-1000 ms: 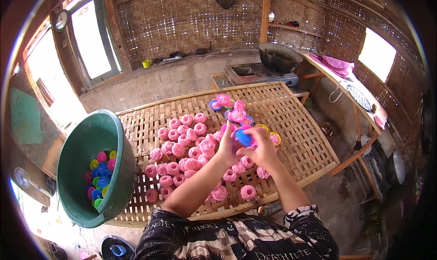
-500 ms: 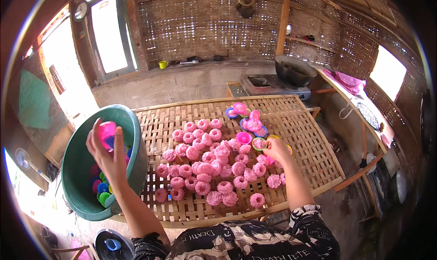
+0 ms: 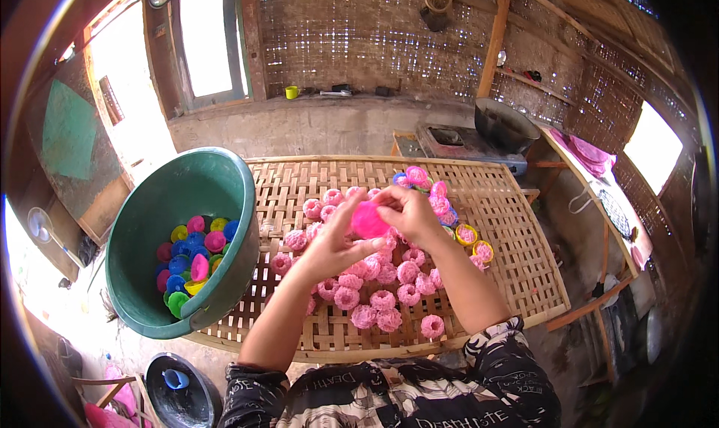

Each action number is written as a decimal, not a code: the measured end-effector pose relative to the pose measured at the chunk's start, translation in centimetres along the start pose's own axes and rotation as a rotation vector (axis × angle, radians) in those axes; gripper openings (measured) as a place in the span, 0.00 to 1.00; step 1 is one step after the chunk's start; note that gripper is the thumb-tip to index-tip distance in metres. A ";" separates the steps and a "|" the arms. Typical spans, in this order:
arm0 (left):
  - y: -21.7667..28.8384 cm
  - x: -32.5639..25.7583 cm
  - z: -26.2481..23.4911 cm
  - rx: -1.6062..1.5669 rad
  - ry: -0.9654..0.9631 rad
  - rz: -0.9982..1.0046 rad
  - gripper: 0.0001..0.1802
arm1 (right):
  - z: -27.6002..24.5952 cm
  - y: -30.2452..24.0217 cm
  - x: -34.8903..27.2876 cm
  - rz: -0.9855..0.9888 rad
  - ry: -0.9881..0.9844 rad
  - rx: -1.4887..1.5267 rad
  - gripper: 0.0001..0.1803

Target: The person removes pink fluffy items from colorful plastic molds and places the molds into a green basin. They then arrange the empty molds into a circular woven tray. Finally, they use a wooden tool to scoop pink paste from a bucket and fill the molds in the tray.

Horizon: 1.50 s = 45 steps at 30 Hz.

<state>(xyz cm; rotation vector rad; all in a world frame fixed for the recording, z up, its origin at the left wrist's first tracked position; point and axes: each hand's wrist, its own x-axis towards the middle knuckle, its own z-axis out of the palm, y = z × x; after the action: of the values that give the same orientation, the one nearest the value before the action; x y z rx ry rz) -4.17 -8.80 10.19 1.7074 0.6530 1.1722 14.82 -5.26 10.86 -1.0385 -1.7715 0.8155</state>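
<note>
A bright pink plastic cup is between my hands, above the middle of the woven bamboo tray. My left hand is curved around its left side, with the thumb below. My right hand pinches its upper right edge; my fingers partly hide what is inside. Beneath and around my hands lie many ring-shaped pink stringy pieces. Colored cups filled with the same pink strands, such as a yellow cup, stand to the right and behind my right hand.
At left, a tilted green basin holds many small colored cups. Below it stands a dark bucket with a blue dipper. Behind the tray's right side are a stove and a black wok.
My left hand has come from over the basin to the tray's middle with a pink cup. My right hand has left the filled cups and moved left to meet it.
</note>
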 end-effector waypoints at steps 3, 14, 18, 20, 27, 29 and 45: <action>0.0 -0.6 -1.0 -0.148 -0.030 -0.159 0.32 | -0.5 1.1 -0.2 0.012 -0.154 0.192 0.14; 7.2 -9.8 -13.0 1.331 0.977 -0.484 0.35 | -7.9 15.5 -5.1 0.110 -0.139 -1.168 0.18; 6.1 -8.1 -11.7 1.561 0.881 -0.279 0.34 | -9.0 16.0 -5.1 0.218 0.015 -0.938 0.18; 4.7 -6.0 -9.7 1.383 0.744 0.049 0.34 | -9.5 16.1 -4.9 0.307 0.195 -0.739 0.18; -5.7 4.5 1.2 1.018 0.006 0.047 0.31 | -9.8 15.4 -6.4 0.363 0.278 -0.676 0.17; -8.5 7.4 3.8 0.965 -0.099 0.049 0.27 | -11.2 15.2 -6.4 0.302 0.335 -0.640 0.17; -19.4 14.3 13.8 0.902 0.045 -0.165 0.10 | -18.2 17.1 -14.3 0.606 0.682 -0.070 0.22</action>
<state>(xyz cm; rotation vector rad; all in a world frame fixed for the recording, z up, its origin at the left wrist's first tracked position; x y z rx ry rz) 15.63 5.66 -2.90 2.2871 1.4728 0.8350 40.25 -9.05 -2.02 -1.6956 -0.9148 0.6327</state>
